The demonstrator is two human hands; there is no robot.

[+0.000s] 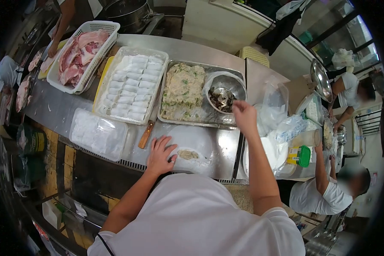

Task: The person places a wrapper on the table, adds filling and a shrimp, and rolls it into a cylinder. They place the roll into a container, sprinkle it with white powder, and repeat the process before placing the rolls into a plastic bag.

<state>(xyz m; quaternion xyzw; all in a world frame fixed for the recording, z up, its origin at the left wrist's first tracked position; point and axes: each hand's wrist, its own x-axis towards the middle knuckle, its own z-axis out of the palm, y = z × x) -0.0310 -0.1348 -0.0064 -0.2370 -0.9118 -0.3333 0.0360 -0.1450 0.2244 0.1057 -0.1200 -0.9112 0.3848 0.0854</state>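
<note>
My left hand [160,155] rests on the steel table with its fingers spread. Just right of it lies a small flat patch of pale filling [187,154] on a white-dusted surface. A wooden handle [146,135] points toward that hand, its other end hidden by the tray of rolls. My right hand [244,115] is at the near right rim of a metal bowl [239,88], fingers drawn together; what they hold, if anything, is hidden. Dark pieces [224,101] lie in the bowl. The bowl stands in a metal tray [192,123] beside a slab of green-flecked filling [183,91].
White rolls [134,87] fill a plastic tray [161,54]. Left of it, a white basket [111,26] holds raw meat [82,53]. A clear lid [98,134] lies in front. Plastic bags and a green-lidded tub [304,156] crowd the right. Other people work at both sides.
</note>
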